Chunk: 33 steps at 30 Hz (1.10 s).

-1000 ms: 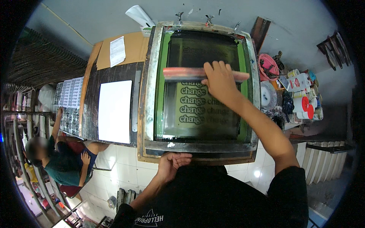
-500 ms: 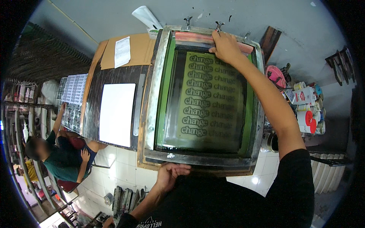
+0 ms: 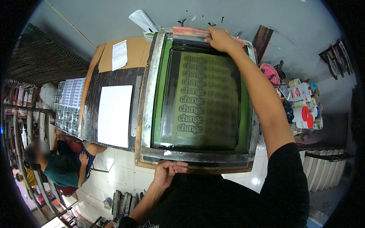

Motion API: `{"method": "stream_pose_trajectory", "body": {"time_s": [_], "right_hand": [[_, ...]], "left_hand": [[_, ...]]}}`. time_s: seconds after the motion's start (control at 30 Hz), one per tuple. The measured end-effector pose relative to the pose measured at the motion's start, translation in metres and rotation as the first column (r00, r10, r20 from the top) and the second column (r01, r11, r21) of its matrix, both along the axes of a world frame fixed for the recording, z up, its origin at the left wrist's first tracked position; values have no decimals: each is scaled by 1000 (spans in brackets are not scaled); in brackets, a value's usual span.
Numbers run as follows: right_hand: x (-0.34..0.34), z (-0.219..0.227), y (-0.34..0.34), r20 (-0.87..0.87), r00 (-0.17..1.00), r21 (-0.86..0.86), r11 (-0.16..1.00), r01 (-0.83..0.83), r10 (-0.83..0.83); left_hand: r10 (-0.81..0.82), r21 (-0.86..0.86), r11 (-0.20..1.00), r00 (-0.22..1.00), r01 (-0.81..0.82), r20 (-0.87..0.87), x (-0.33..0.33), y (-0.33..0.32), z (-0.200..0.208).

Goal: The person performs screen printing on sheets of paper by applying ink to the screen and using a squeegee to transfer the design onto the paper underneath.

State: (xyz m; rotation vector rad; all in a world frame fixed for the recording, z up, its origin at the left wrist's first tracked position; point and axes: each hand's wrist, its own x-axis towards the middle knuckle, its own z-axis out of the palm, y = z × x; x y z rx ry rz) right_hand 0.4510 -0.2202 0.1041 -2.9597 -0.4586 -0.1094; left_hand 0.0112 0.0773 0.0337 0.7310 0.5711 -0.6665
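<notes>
A silk screen printing frame (image 3: 197, 155) lies before me, with a metal rim and green mesh. Through its mesh show rows of repeated dark lettering (image 3: 191, 100), fainter on the right half. At the far end, a squeegee (image 3: 190, 31) with a reddish, ink-smeared handle spans the screen crosswise. My right hand (image 3: 222, 40) is closed over its handle, the arm stretched along the right side. At the near rim, my left hand (image 3: 167, 173) has its fingers curled against the frame's edge; their tips are partly hidden.
Left of the frame, a white paper stack (image 3: 115, 116) sits on a dark table beside a metal strip (image 3: 136, 106). Brown cardboard (image 3: 133, 57) lies behind. A seated person (image 3: 64, 165) is at far left. Tubs and bottles (image 3: 304, 100) crowd the right; wing nuts (image 3: 181, 22) line the back.
The whole view has shifted slightly. My right hand and the squeegee stay at the far end, the squeegee a little farther back against the rim. My left hand keeps its place at the near edge.
</notes>
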Motion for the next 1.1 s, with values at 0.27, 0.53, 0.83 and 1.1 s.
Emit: {"method": "stream_pose_trajectory", "body": {"time_s": [0.27, 0.53, 0.83, 1.1], "right_hand": [[-81, -4, 15, 35, 999, -5, 1000, 16, -16], [-263, -9, 50, 139, 989, 86, 994, -69, 57], [-395, 13, 68, 138, 990, 226, 972, -67, 36], [-351, 142, 48, 702, 712, 216, 947, -237, 19]], "left_hand": [[-17, 2, 1000, 999, 17, 31, 4, -1, -2], [-40, -15, 999, 995, 42, 88, 4, 0, -7], [-78, -49, 995, 985, 86, 156, 9, 4, -1], [-143, 14, 982, 682, 190, 717, 57, -5, 143]]}}
